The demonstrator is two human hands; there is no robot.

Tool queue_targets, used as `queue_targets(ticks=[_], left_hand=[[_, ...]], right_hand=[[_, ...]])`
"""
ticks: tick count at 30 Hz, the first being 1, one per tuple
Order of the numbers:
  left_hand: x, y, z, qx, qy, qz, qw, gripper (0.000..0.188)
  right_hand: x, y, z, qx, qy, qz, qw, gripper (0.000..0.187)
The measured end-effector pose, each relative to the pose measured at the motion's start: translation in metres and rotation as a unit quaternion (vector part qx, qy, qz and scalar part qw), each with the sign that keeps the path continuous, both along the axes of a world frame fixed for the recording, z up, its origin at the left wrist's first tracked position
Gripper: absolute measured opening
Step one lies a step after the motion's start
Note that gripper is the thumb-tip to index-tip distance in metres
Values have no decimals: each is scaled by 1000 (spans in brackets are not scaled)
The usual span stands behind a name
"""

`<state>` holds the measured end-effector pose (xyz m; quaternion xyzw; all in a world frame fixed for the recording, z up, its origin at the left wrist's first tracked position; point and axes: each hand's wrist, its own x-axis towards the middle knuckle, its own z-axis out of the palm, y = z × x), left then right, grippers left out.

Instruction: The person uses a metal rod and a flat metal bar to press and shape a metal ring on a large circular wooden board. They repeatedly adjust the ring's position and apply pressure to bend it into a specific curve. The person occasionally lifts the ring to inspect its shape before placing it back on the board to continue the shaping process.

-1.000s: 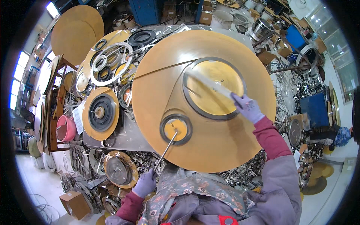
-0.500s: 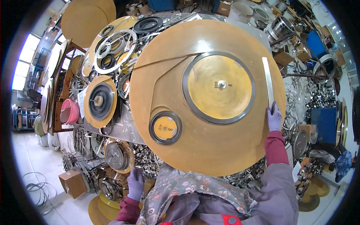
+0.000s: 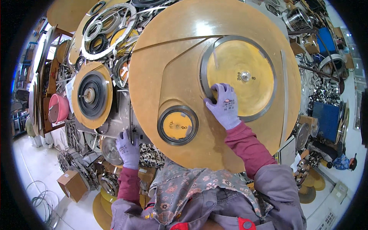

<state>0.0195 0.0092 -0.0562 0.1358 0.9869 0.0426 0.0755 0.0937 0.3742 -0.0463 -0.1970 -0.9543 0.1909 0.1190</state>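
My right hand (image 3: 225,105), in a pale purple glove, reaches over the large tan disc (image 3: 184,84). Its fingers curl at the lower left edge of a dark ring (image 3: 204,73) that surrounds a yellow round plate (image 3: 245,96). Left of that, a smaller dark ring (image 3: 162,130) encircles a small yellow plate (image 3: 172,132). Along the tan disc's right side lies a narrow pale strip (image 3: 284,96), apart from my hand. My left hand (image 3: 128,150), gloved alike, is at the bench's near edge. Its fingers are bent around the lower end of a thin dark rod (image 3: 130,111).
At the left stands a tan disc with stacked black rings (image 3: 92,96). White and black rings (image 3: 92,30) pile up behind it. A pink basin (image 3: 58,109), a cardboard box (image 3: 73,185) and metal offcuts (image 3: 74,166) lie around the bench. A blue bin (image 3: 326,119) stands right.
My right hand has let go of the pale strip and moved left to the large dark ring. My left hand has risen to the bench edge. The view has shifted.
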Motion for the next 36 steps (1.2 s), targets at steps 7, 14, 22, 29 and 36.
queue_targets(ticks=[7,14,22,29,36], left_hand=[[-70,126,39,277,63,-121,951,32],[-152,310,48,316,79,-297,898,25],[-170,392,27,159,-34,-335,928,35],[-149,414,18,260,-39,-358,896,47],[-155,432,19,227,-54,-351,907,51]], right_hand=[[-40,39,22,-49,-17,-6,999,43],[-106,109,3,-18,-63,-91,994,27],[144,285,26,59,39,-460,885,58],[218,207,-35,-159,103,-448,874,41],[155,165,-7,-227,101,-402,881,42]])
